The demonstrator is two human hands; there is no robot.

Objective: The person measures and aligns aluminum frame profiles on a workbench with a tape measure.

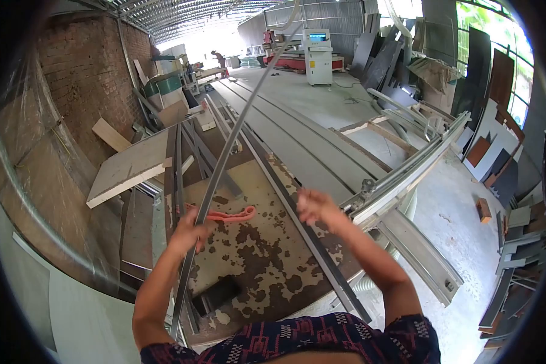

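Note:
My left hand [190, 233] is closed around a long, thin grey metal strip [223, 159], which slants up and away to the right. A reddish-orange band of cloth or strap [233, 215] emerges beside that hand; whether the fingers also hold it is hidden. My right hand [320, 210] hovers by a dark long bar [312, 241] on the worn table, its fingers loosely bent and apart, with nothing visible in them. The patchy, peeling tabletop [255, 182] lies between both hands. A black flat object [217, 295] rests near the table's front edge.
An aluminium rail frame [400, 179] runs along the right side. Left of the table lies a thick pale board [130, 167]. A white machine cabinet [318, 57] stands behind, and a person [219, 59] is far back. Sheet panels [491, 139] lean at right.

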